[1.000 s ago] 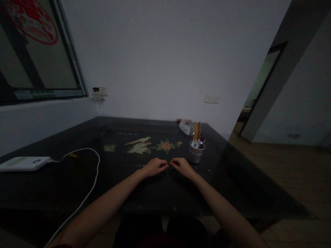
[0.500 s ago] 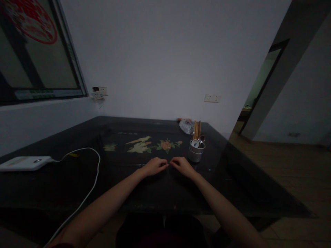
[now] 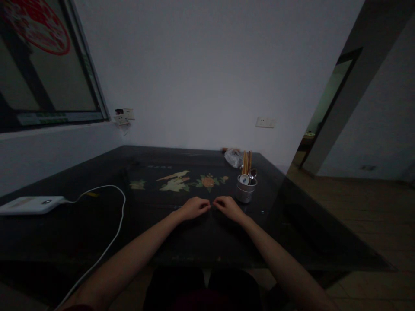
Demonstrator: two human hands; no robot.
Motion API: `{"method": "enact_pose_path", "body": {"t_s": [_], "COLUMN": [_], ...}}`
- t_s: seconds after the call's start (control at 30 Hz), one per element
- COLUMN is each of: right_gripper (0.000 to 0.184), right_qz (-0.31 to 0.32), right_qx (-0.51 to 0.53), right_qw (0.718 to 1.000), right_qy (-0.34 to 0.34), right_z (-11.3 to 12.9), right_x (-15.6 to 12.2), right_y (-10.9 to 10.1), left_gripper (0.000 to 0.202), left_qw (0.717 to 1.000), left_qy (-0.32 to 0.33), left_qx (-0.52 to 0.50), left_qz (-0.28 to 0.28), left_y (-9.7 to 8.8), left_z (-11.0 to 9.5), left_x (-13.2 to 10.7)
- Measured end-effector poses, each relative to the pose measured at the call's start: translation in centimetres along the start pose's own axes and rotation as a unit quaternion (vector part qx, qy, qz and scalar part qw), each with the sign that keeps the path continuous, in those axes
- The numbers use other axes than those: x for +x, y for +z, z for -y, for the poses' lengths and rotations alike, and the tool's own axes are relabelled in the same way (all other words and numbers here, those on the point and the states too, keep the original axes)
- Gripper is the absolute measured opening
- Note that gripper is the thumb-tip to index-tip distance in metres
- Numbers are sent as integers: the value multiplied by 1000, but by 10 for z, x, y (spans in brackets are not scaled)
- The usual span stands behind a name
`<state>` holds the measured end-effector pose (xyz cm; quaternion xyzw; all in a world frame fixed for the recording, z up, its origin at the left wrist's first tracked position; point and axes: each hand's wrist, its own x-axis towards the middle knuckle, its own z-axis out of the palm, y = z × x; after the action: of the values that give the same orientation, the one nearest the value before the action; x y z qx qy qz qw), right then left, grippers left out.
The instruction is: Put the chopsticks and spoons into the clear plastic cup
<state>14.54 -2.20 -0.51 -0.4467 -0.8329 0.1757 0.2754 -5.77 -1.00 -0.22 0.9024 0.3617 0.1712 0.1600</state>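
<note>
My left hand (image 3: 194, 208) rests on the dark tabletop (image 3: 201, 242) with its fingers curled in and the thumb toward the middle. Close by on its right, my right hand (image 3: 228, 207) lies in the same curled pose, the two sets of fingertips almost meeting. No object shows in either hand. Just behind the right hand stands a grey cylindrical utensil holder (image 3: 245, 193). Wooden chopsticks (image 3: 247, 163), a white spoon (image 3: 244, 179) with a blue mark and some metal spoons (image 3: 253, 173) stick up out of it.
A white power bank (image 3: 32, 204) lies at the left, its white cable (image 3: 121, 216) curving toward my left arm. Behind the utensil holder sits a crumpled clear plastic bag (image 3: 233, 158). Birds and flowers (image 3: 177, 181) decorate the tabletop. A white wall (image 3: 194, 77) borders the far edge.
The view has shifted very slightly. Both hands and the things on the table keep their places.
</note>
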Motion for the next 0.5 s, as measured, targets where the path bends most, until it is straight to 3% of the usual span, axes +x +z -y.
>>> {"method": "enact_pose_path", "body": {"t_s": [0.5], "right_gripper": [20], "right_qz": [4], "right_qx": [3], "right_qw": [1000], "right_qy": [0], "right_z": [2], "right_x": [0], "right_y": [-1], "left_gripper": [25], "left_qw": [1000], "left_qy": [2], "left_qx": [17], "left_qz": [-4], "left_y": [0], "left_z": [0], "left_x": [-1]}}
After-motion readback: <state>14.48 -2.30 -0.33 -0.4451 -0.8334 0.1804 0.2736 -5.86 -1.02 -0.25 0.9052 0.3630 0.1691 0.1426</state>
